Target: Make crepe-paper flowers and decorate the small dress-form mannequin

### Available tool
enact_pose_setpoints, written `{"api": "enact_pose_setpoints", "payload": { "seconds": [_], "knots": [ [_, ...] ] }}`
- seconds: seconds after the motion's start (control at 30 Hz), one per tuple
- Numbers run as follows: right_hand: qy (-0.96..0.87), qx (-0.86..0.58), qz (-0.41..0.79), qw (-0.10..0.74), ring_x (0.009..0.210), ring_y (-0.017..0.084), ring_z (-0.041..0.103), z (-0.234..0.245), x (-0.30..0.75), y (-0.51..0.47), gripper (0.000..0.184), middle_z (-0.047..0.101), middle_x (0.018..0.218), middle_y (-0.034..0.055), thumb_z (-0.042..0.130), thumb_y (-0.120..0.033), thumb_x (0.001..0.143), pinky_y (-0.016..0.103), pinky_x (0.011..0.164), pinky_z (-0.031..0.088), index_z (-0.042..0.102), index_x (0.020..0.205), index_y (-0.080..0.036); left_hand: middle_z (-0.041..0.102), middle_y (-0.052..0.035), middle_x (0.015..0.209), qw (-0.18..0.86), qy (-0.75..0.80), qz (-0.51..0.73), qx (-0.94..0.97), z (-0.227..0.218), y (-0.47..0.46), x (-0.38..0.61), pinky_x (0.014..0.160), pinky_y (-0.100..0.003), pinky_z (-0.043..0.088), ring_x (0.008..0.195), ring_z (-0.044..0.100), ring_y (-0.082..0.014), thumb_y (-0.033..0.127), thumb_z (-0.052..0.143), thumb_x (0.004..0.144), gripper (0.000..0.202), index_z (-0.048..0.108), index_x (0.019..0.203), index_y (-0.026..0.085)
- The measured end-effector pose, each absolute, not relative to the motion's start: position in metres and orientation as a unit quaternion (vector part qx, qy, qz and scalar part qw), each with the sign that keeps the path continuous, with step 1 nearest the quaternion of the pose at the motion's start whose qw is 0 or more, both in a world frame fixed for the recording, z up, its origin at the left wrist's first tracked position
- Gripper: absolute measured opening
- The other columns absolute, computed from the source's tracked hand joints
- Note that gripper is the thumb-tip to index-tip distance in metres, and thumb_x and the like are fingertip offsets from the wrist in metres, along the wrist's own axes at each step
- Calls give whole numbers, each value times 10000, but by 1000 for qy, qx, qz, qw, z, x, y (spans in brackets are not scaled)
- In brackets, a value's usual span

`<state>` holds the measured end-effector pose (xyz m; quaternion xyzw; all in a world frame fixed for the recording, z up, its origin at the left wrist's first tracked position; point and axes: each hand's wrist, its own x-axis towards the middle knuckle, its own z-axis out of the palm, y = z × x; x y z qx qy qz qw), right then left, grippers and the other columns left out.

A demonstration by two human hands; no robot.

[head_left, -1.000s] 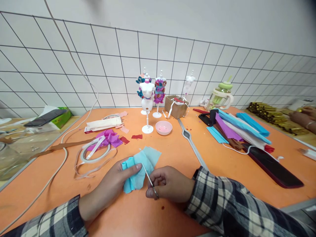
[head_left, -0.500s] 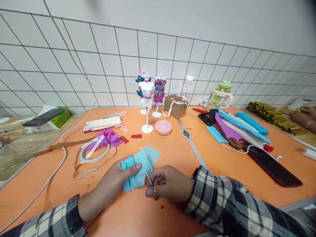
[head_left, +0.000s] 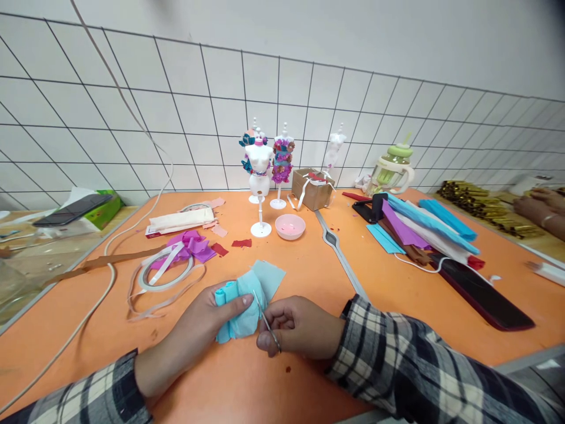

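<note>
Low over the orange table, my left hand (head_left: 207, 315) pinches a folded bundle of light blue crepe paper (head_left: 245, 312), thumb on top. A single flat corner of the paper sticks out at the far right of the bundle. My right hand (head_left: 295, 327) is closed around small metal scissors (head_left: 270, 328), fingers curled at the handles. Their thin blades lie against the paper's right part, just beside my left thumb tip. How far the blades are apart cannot be made out.
A pink bowl (head_left: 290, 227), white mini mannequins (head_left: 259, 171) and a cardboard box (head_left: 314, 191) stand behind. Tape rolls (head_left: 145, 277) and purple crepe paper (head_left: 194, 244) lie left. Folded coloured paper (head_left: 435, 224), a phone (head_left: 485, 294) and a drink bottle (head_left: 392, 168) are right. Another person's hands (head_left: 541, 209) show far right.
The scissors have shifted slightly, their blades now lying further into the paper's right part. Both hands still hold the same things; the whole view has moved slightly.
</note>
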<state>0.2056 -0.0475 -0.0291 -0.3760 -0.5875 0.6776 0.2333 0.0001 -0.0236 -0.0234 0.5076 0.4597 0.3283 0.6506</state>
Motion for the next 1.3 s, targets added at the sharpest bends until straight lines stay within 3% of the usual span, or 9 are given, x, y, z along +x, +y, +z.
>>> {"api": "enact_pose_setpoints", "payload": {
  "seconds": [0.33,0.67,1.3],
  "knots": [
    [-596,-389,667,222,565,91,553,-35,206,-45,403,610,607,-15,798,-506,687,192,542,407,632,725,-141,701,-47,726,644,458,337,512,-26,-23,-2,607,-292,493,630,620,-194,464,776,765,331,673,796,151],
    [-583,-377,683,227,625,102,580,-31,206,-47,425,609,656,-11,779,-540,707,208,612,438,640,780,-145,712,-51,727,662,441,325,511,-26,-23,-1,603,-292,490,638,633,-198,453,755,795,310,653,795,160],
    [-565,-374,701,225,604,105,574,-24,205,-48,461,590,585,-32,812,-561,643,219,621,443,595,706,-159,714,-50,683,643,458,313,527,-18,-23,2,577,-298,497,606,640,-210,469,783,749,333,664,746,158]
  ]
}}
